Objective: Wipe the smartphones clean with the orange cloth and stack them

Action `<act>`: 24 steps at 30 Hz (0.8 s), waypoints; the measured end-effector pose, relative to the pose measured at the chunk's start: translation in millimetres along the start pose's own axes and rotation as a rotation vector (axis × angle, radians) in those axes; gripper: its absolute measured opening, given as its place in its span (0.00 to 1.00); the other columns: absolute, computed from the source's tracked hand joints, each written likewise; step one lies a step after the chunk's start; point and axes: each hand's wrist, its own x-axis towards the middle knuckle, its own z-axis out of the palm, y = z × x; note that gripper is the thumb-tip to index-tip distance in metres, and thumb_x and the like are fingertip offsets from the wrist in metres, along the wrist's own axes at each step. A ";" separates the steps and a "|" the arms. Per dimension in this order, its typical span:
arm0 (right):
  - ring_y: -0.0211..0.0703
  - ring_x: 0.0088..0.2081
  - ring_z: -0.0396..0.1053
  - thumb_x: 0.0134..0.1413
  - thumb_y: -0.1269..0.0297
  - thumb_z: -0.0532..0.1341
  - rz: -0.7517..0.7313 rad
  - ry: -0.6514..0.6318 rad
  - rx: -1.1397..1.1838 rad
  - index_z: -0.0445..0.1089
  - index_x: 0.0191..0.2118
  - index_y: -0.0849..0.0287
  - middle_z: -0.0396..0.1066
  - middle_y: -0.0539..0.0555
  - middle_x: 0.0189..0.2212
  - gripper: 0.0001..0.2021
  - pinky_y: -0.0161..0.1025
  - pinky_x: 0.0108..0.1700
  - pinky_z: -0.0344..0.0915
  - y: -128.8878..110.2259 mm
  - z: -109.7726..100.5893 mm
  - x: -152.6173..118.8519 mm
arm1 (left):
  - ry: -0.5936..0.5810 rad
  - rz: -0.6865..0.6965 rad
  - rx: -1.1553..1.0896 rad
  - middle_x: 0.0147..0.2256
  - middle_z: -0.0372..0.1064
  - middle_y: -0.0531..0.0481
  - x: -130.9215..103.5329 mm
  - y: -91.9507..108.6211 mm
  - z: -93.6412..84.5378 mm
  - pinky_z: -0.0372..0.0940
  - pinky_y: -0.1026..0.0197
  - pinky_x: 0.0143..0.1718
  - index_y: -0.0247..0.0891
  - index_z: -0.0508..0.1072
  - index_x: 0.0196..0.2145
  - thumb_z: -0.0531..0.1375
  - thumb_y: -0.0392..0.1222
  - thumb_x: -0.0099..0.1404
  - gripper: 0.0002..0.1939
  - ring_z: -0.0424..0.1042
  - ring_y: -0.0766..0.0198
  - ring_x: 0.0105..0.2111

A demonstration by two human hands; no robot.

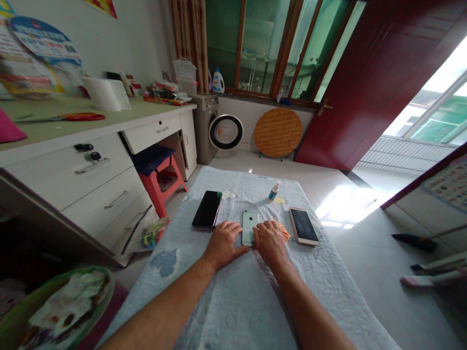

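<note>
A silver phone [250, 223] lies back side up on a light blue cloth [233, 301]. My left hand [225, 244] rests beside its left edge, fingers spread, the thumb near the phone's lower end. At the phone's right edge is my right hand [270, 242], its fingertips touching the phone and partly covering an orange cloth [284, 230]; whether it grips either one is unclear. A black phone [207, 209] lies to the left, and a gold-rimmed phone [304, 226] to the right, both screen up. Behind them stands a small spray bottle [273, 192].
On the left are a white cabinet [95, 180], a red stool [164, 182] and a green-rimmed waste bin [109, 287]. Further back are a washing machine [205, 131] with its door open and a round wooden board [278, 132]. A broom [416, 241] lies at the right.
</note>
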 end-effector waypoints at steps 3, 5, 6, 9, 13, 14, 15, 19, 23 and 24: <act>0.49 0.43 0.62 0.61 0.61 0.56 0.040 -0.036 0.002 0.71 0.37 0.57 0.70 0.57 0.34 0.09 0.41 0.46 0.53 -6.9 0.3 -2.1 | -0.010 0.010 0.011 0.49 0.71 0.42 0.0 0.1 0.7 0.61 0.45 0.54 0.38 0.73 0.46 0.65 0.60 0.56 0.27 0.67 0.48 0.51; 0.49 0.42 0.63 0.60 0.62 0.56 0.064 -0.065 0.026 0.71 0.37 0.57 0.70 0.57 0.35 0.08 0.41 0.46 0.54 -10.3 1.0 -3.3 | -0.022 0.020 0.015 0.49 0.71 0.42 0.3 0.7 0.9 0.61 0.45 0.54 0.38 0.73 0.47 0.64 0.58 0.58 0.25 0.66 0.49 0.51; 0.49 0.42 0.63 0.59 0.62 0.56 0.076 -0.072 0.046 0.71 0.39 0.57 0.69 0.57 0.35 0.08 0.41 0.46 0.55 -11.1 1.7 -3.8 | -0.029 0.025 0.015 0.49 0.71 0.42 0.6 1.1 0.9 0.61 0.46 0.54 0.38 0.72 0.47 0.63 0.57 0.59 0.24 0.66 0.49 0.51; 0.51 0.43 0.64 0.57 0.63 0.56 0.123 -0.062 0.130 0.70 0.46 0.58 0.69 0.58 0.36 0.13 0.43 0.47 0.57 -10.7 5.6 -4.5 | -0.048 0.036 0.009 0.49 0.71 0.42 1.3 2.8 0.3 0.61 0.47 0.54 0.37 0.71 0.48 0.63 0.54 0.60 0.23 0.66 0.50 0.51; 0.49 0.43 0.66 0.53 0.65 0.56 0.191 0.028 0.307 0.65 0.52 0.61 0.67 0.59 0.40 0.20 0.42 0.47 0.61 -7.9 13.8 -3.3 | -0.065 0.047 -0.005 0.49 0.70 0.43 1.5 5.4 -2.3 0.61 0.47 0.53 0.39 0.71 0.48 0.63 0.52 0.60 0.21 0.66 0.50 0.51; 0.49 0.43 0.66 0.51 0.65 0.56 0.201 0.067 0.365 0.64 0.53 0.61 0.67 0.59 0.42 0.21 0.42 0.46 0.62 -7.8 15.9 -2.7 | -0.074 0.060 -0.010 0.49 0.70 0.43 1.6 6.2 -3.4 0.61 0.47 0.53 0.40 0.71 0.48 0.63 0.51 0.60 0.21 0.66 0.50 0.51; 0.48 0.43 0.66 0.50 0.66 0.56 0.207 0.107 0.426 0.63 0.54 0.60 0.66 0.59 0.43 0.23 0.42 0.45 0.63 -8.1 18.0 -2.2 | -0.087 0.078 -0.015 0.49 0.70 0.44 1.7 7.1 -4.6 0.60 0.47 0.54 0.40 0.71 0.49 0.64 0.49 0.59 0.21 0.66 0.50 0.51; 0.47 0.42 0.67 0.49 0.69 0.55 0.232 0.190 0.616 0.58 0.58 0.59 0.67 0.58 0.43 0.27 0.43 0.44 0.64 -10.5 22.4 -0.6 | -0.136 0.138 -0.037 0.51 0.70 0.46 2.4 10.6 -9.9 0.59 0.46 0.55 0.43 0.68 0.54 0.63 0.46 0.60 0.25 0.65 0.51 0.51; 0.46 0.43 0.66 0.49 0.73 0.53 0.177 0.170 0.590 0.65 0.52 0.60 0.67 0.57 0.42 0.22 0.43 0.48 0.63 -8.6 17.6 -0.9 | -0.163 0.144 -0.037 0.53 0.68 0.47 2.4 11.2 -11.3 0.58 0.46 0.55 0.44 0.66 0.56 0.64 0.46 0.59 0.27 0.64 0.51 0.52; 0.46 0.43 0.65 0.49 0.74 0.52 0.145 0.178 0.553 0.65 0.51 0.60 0.67 0.57 0.42 0.21 0.43 0.49 0.62 -7.5 15.5 -1.2 | -0.159 0.140 -0.036 0.53 0.68 0.47 2.1 10.8 -10.7 0.58 0.46 0.55 0.45 0.66 0.55 0.63 0.45 0.60 0.26 0.64 0.51 0.52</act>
